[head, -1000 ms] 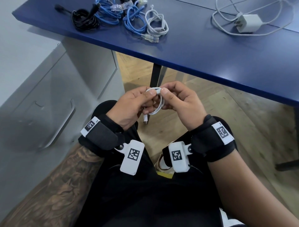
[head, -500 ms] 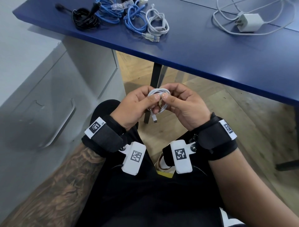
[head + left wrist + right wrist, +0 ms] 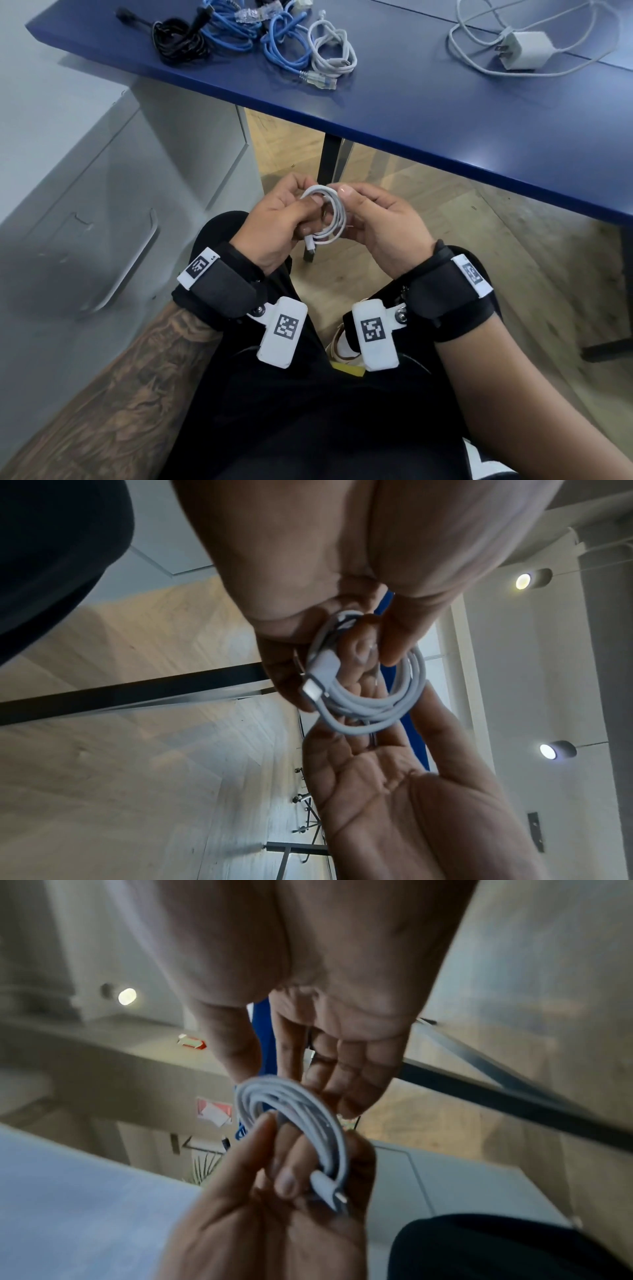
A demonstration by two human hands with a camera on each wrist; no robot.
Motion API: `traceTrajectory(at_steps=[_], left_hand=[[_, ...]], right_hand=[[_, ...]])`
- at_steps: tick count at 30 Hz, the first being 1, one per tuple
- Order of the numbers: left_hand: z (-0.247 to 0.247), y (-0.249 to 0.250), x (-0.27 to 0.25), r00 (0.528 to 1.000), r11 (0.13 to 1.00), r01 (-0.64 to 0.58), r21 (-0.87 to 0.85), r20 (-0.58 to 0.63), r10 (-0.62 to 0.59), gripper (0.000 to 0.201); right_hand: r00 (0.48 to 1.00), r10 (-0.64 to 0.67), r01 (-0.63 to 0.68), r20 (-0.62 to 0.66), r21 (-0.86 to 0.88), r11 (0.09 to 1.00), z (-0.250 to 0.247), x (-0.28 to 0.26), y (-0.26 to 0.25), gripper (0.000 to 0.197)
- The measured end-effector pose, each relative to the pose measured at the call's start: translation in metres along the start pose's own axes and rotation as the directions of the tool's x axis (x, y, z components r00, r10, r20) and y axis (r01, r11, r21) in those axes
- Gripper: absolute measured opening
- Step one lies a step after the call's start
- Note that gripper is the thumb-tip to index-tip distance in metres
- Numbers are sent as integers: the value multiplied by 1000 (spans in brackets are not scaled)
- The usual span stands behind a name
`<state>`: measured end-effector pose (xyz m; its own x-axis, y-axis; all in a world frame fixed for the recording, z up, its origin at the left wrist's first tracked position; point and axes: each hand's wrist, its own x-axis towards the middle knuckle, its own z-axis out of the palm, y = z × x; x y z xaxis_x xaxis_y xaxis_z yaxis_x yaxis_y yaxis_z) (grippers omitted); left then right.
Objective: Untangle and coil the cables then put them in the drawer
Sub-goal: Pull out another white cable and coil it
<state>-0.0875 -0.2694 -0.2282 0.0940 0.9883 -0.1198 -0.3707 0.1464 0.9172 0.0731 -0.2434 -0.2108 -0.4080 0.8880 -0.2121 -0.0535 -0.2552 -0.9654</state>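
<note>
The coiled white round-sheathed cable (image 3: 329, 216) is pinched by the left hand (image 3: 274, 222) and right hand (image 3: 387, 226). Wrist strap tags (image 3: 286, 325) carry square black-and-white codes; no text is legible.

Black fabric wrist bands (image 3: 219, 287) wrapped round both forearms, each with a white tag printed with a black square code. Bolted to the inner edge of each band with a silver screw (image 3: 401, 313), a white rounded camera housing (image 3: 283, 331) bearing another black square code. Above the left band, toward the elbow, dense dark tattoo work (image 3: 130, 394). Black clothing across lap and knees.
</note>
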Motion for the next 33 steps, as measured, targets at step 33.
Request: traceTrajectory(at_steps=[33], left_hand=[[0,13,-2,998,994,54,-96,-25,-57,20]], right_hand=[[976,-200,154,-86,-372,915,-10,-7,-12,28]])
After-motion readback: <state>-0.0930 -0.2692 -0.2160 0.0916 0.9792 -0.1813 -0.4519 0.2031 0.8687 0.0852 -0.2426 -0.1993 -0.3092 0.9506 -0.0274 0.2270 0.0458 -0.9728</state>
